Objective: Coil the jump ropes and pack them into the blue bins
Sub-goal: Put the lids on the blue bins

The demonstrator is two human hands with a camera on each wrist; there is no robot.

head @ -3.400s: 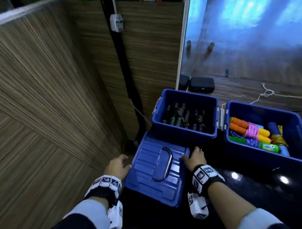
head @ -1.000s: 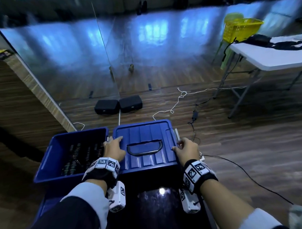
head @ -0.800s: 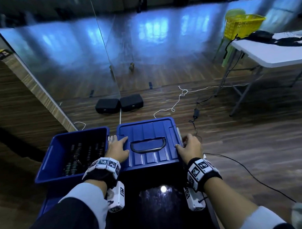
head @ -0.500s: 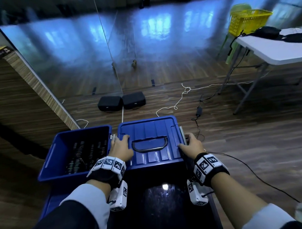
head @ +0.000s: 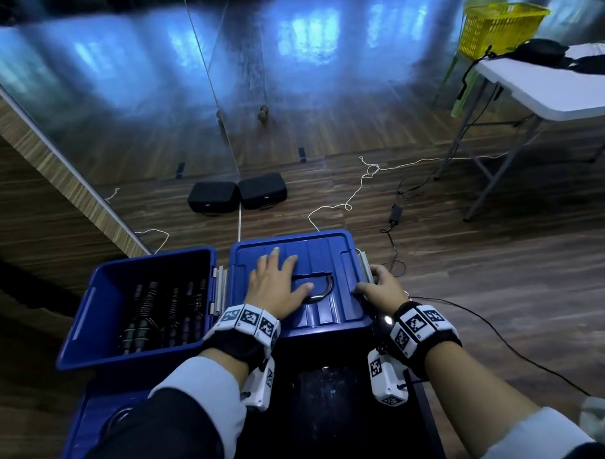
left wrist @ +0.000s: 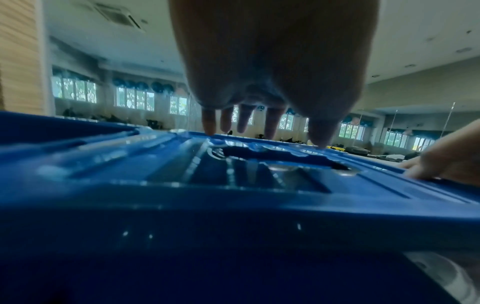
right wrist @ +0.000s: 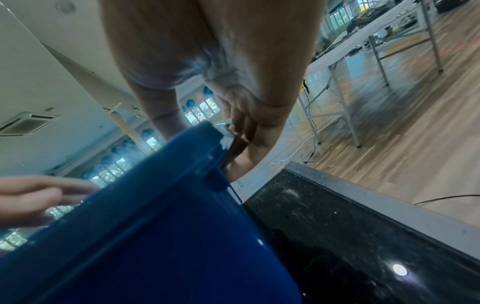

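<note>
Right-hand blue bin (head: 332, 328) sits on the dark surface (head: 335, 410) with its lid (head: 333, 255) on. The left hand (head: 274, 287) lies flat on that lid, fingers spread, tips touching by the recessed handle (head: 322, 287). The right hand (head: 382, 290) curls around the latch (head: 365, 266) at the bin's right edge, thumb on the lid rim. Just beside it on the left, the open bin (head: 91, 319) holds dark coiled jump ropes (head: 160, 313). Two black cases (head: 236, 195) sit on the floor beyond.
</note>
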